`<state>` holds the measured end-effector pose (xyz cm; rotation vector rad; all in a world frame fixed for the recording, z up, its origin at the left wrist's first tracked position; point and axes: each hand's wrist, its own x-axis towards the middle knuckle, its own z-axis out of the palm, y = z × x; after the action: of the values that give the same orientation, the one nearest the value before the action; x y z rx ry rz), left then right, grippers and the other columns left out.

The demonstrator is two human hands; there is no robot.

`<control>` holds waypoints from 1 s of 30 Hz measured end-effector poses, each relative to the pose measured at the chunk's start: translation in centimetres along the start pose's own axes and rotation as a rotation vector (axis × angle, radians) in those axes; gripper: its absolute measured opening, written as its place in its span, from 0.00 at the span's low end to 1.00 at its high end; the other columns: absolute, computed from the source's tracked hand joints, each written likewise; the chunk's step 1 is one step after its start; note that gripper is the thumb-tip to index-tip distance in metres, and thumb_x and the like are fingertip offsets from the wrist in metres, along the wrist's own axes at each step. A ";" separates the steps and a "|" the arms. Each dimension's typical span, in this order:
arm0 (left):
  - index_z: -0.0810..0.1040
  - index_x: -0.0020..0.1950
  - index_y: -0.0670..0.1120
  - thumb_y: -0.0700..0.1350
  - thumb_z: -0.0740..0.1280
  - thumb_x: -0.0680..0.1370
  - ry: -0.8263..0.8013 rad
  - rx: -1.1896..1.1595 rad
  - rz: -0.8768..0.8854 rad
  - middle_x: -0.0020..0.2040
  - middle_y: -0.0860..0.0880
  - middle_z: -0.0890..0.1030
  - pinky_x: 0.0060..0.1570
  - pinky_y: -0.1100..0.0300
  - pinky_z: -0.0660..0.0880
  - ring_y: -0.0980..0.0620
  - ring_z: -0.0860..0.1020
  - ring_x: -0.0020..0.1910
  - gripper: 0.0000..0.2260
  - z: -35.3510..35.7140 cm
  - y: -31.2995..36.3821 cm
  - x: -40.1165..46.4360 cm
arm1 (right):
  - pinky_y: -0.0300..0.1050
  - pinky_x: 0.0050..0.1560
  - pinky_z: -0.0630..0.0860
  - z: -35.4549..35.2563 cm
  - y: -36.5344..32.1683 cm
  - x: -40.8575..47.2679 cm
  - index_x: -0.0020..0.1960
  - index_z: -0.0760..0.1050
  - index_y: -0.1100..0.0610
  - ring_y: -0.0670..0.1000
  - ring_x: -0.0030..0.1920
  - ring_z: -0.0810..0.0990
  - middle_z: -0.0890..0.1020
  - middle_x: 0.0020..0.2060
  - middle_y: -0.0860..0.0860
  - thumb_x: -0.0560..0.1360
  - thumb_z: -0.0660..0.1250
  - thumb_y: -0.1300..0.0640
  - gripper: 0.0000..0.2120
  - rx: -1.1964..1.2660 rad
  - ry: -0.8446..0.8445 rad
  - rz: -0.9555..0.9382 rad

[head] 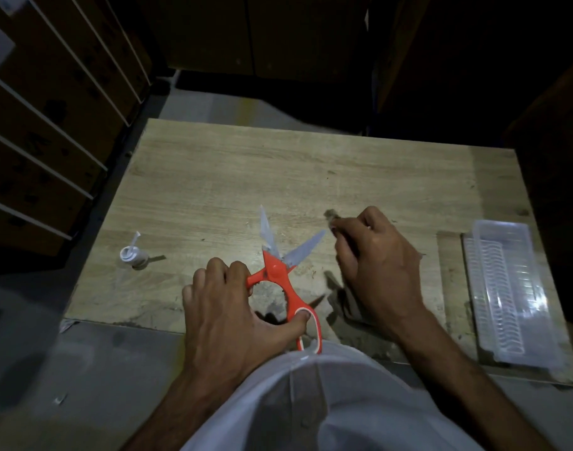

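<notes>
Orange-handled scissors [276, 275] lie over the wooden table [233, 177] near its front edge, blades spread wide and pointing away from me. My left hand [228, 307] grips the handles, fingers curled round the left one and thumb in the white-lined right loop. My right hand [376, 265] is just right of the blades, fingers curled round a small dark, blurred object [332, 219] whose tip sticks out at the top; I cannot tell what it is.
A small white bottle [134, 253] with a nozzle cap lies on the table's left side. A clear plastic tray [509, 294] sits along the right edge. Stacked cardboard boxes [44, 125] stand to the left, dark cabinets behind. My white shirt fills the bottom.
</notes>
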<state>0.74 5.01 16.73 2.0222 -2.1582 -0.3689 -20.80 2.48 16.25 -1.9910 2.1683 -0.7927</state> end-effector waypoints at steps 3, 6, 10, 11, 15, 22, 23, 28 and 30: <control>0.69 0.45 0.53 0.80 0.65 0.60 -0.033 -0.010 -0.021 0.45 0.52 0.67 0.52 0.48 0.70 0.49 0.68 0.47 0.33 -0.1 0.1 0.2 | 0.45 0.38 0.72 -1.6 1.3 0.4 0.57 0.84 0.54 0.51 0.41 0.79 0.79 0.46 0.50 0.79 0.70 0.59 0.09 0.146 0.134 0.085; 0.69 0.45 0.53 0.80 0.63 0.59 -0.058 -0.021 -0.041 0.45 0.53 0.67 0.53 0.49 0.70 0.49 0.68 0.48 0.33 -0.1 0.1 0.3 | 0.41 0.41 0.73 -3.1 -0.3 -0.6 0.57 0.84 0.57 0.47 0.42 0.78 0.80 0.44 0.50 0.78 0.72 0.63 0.09 0.285 0.141 -0.054; 0.69 0.45 0.52 0.78 0.63 0.61 -0.047 -0.022 -0.018 0.45 0.52 0.68 0.51 0.50 0.69 0.49 0.68 0.47 0.31 -0.1 0.5 0.5 | 0.45 0.35 0.75 -1.1 -3.7 -2.7 0.60 0.84 0.51 0.47 0.37 0.76 0.77 0.41 0.47 0.80 0.72 0.56 0.10 0.358 -0.132 -0.198; 0.69 0.45 0.52 0.77 0.63 0.61 -0.020 -0.020 -0.007 0.44 0.52 0.68 0.50 0.50 0.69 0.49 0.69 0.46 0.30 -0.1 0.6 0.5 | 0.45 0.32 0.75 -0.6 -4.0 -2.8 0.61 0.84 0.49 0.46 0.35 0.75 0.76 0.40 0.46 0.80 0.71 0.53 0.10 0.329 -0.166 -0.195; 0.71 0.44 0.51 0.77 0.63 0.61 0.008 -0.005 0.005 0.44 0.52 0.69 0.51 0.48 0.70 0.48 0.70 0.46 0.31 0.0 0.5 0.2 | 0.36 0.32 0.69 0.0 -3.8 -2.5 0.59 0.85 0.48 0.39 0.36 0.70 0.77 0.42 0.44 0.80 0.68 0.49 0.10 0.235 -0.170 -0.175; 0.71 0.44 0.51 0.77 0.65 0.59 0.018 0.018 0.007 0.44 0.52 0.69 0.51 0.49 0.69 0.48 0.69 0.47 0.32 0.1 0.2 0.0 | 0.39 0.30 0.68 0.0 -4.2 -2.4 0.59 0.83 0.48 0.47 0.36 0.78 0.78 0.42 0.47 0.79 0.70 0.51 0.10 0.119 -0.153 -0.182; 0.72 0.45 0.51 0.78 0.65 0.59 0.009 0.030 0.002 0.44 0.52 0.69 0.52 0.49 0.69 0.48 0.69 0.47 0.32 0.1 0.2 -0.1 | 0.39 0.30 0.67 0.0 -4.1 -2.2 0.60 0.83 0.49 0.48 0.35 0.78 0.78 0.42 0.48 0.79 0.71 0.52 0.10 0.093 -0.141 -0.164; 0.72 0.45 0.51 0.79 0.65 0.59 0.005 0.050 -0.004 0.45 0.52 0.69 0.53 0.48 0.69 0.47 0.70 0.47 0.34 0.1 0.1 -0.5 | 0.40 0.31 0.67 0.3 -2.8 -1.6 0.58 0.84 0.50 0.51 0.36 0.80 0.78 0.42 0.48 0.78 0.71 0.54 0.10 0.061 -0.058 -0.089; 0.72 0.45 0.51 0.80 0.64 0.59 -0.008 0.057 -0.001 0.45 0.52 0.69 0.53 0.48 0.69 0.47 0.70 0.48 0.35 0.1 0.1 -0.6 | 0.39 0.31 0.66 0.4 -2.5 -1.8 0.58 0.84 0.49 0.51 0.36 0.80 0.78 0.42 0.47 0.77 0.72 0.55 0.10 0.067 -0.040 -0.089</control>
<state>0.68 5.57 16.74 2.0553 -2.1964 -0.3193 -18.09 4.07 16.50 -2.0643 2.0171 -0.8183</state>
